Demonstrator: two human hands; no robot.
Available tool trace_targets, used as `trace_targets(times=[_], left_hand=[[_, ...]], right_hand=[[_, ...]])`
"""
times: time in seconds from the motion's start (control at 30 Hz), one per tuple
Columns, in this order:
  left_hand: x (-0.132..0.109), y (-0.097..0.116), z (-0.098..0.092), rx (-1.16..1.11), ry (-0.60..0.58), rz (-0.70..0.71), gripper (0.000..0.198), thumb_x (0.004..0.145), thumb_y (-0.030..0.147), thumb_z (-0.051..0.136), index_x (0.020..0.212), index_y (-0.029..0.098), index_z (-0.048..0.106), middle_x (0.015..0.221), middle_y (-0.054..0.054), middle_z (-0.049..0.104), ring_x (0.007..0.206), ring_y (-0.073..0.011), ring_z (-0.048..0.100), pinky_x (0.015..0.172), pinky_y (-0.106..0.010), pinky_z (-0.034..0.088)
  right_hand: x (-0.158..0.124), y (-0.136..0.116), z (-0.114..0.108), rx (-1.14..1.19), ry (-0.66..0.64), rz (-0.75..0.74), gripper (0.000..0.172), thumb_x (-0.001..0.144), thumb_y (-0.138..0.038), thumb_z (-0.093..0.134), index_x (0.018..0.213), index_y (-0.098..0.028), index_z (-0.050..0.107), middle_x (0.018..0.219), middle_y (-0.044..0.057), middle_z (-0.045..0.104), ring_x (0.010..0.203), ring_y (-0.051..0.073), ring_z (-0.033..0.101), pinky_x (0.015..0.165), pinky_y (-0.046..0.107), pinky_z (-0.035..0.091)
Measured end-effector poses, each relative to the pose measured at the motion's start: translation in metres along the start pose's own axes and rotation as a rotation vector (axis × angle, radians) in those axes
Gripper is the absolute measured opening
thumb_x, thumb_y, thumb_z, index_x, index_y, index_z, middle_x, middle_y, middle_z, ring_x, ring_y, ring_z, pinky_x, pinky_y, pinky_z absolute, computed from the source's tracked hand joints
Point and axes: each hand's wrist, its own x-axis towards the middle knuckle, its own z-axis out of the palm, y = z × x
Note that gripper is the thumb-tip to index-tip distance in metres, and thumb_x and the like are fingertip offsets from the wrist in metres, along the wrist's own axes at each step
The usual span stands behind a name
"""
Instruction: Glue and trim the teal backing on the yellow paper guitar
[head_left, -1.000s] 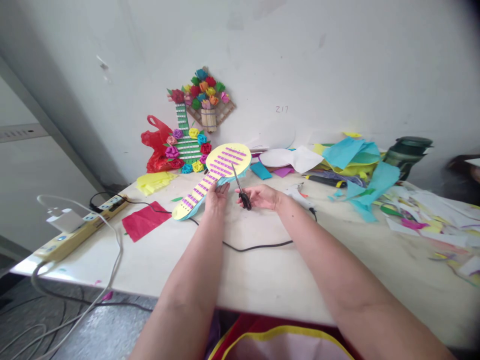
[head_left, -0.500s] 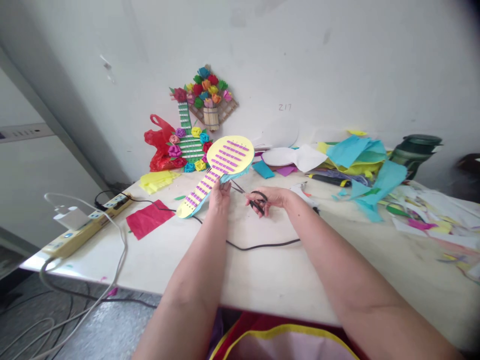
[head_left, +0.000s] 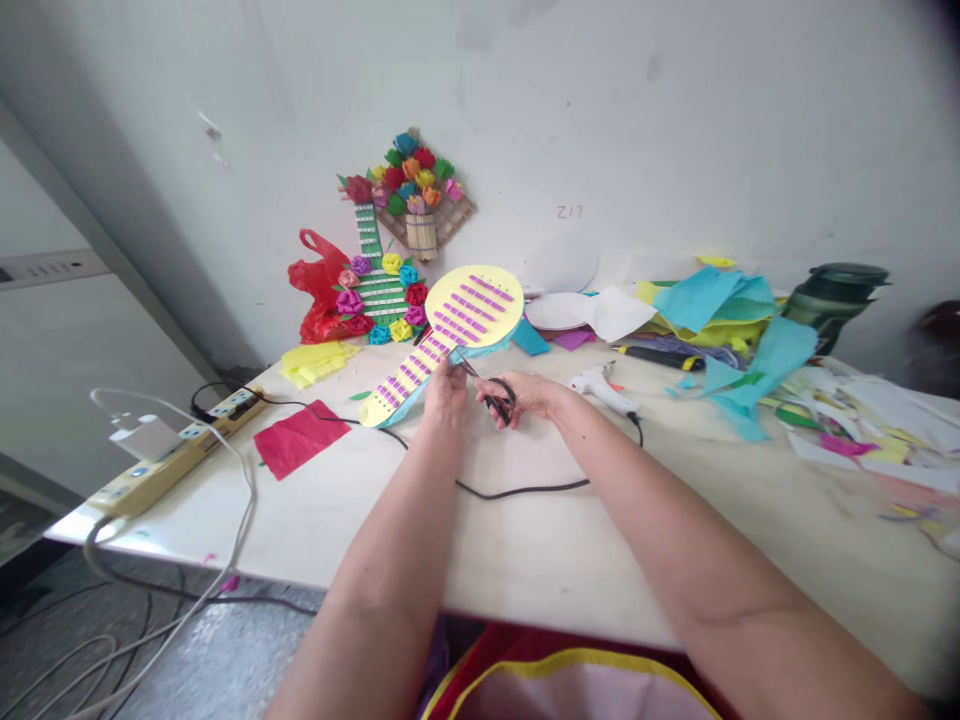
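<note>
My left hand [head_left: 448, 390] is closed on the lower edge of a yellow paper cutout [head_left: 442, 335], round at the top with a long neck and woven with purple strips. Light blue crepe paper [head_left: 480, 350] backs it and sticks out along its lower right edge. In my right hand [head_left: 529, 395] is a pair of scissors [head_left: 501, 398] with black handles, fingers through the loops. Their blades point up and left, at the blue edge beside my left fingers. Whether the blades touch the paper I cannot tell.
A glue gun [head_left: 604, 387] lies right of my hands, its black cord crossing the table. Red paper [head_left: 300, 440] and a power strip [head_left: 180, 450] lie left. Behind stand a flower-trimmed green craft [head_left: 384, 295] and a red bag [head_left: 322, 290]. Paper scraps, a cutter [head_left: 660, 358] and a bottle [head_left: 840, 305] sit right.
The cutout has shifted slightly right and up with my left hand. My right hand has brought the scissors left, closer to the blue edge. More of the glue gun shows now.
</note>
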Motion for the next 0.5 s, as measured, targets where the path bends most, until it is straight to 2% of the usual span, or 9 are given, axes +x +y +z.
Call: trace_targets(times=[0.2,0.33,0.5], left_hand=[[-0.004,0.0,0.004,-0.02,0.042,-0.075,0.009,0.086,0.018,0.049,0.088,0.016,0.058,0.063,0.001,0.057,0.056,-0.0093,0.057,0.062,-0.02,0.048],[-0.005,-0.003,0.006,-0.075,0.025,-0.121,0.005,0.085,0.019,0.051,0.082,0.016,0.054,0.057,0.004,0.051,0.047,-0.0084,0.051,0.058,-0.021,0.048],[-0.004,-0.004,0.007,-0.123,0.016,-0.095,0.006,0.085,0.019,0.05,0.08,0.016,0.053,0.054,0.006,0.045,0.044,-0.0062,0.047,0.054,-0.018,0.045]], right_hand=[[0.003,0.0,0.008,0.058,0.055,-0.037,0.051,0.071,-0.064,0.055,0.084,-0.014,0.053,0.056,0.0,0.055,0.042,0.012,0.056,0.032,0.019,0.041],[0.006,0.004,0.01,0.062,0.101,-0.062,0.052,0.072,-0.063,0.053,0.084,-0.013,0.054,0.057,-0.001,0.055,0.042,0.01,0.055,0.029,0.017,0.037],[0.013,0.01,0.012,0.049,0.149,-0.087,0.05,0.073,-0.062,0.053,0.084,-0.013,0.056,0.057,-0.001,0.053,0.041,0.008,0.054,0.027,0.015,0.033]])
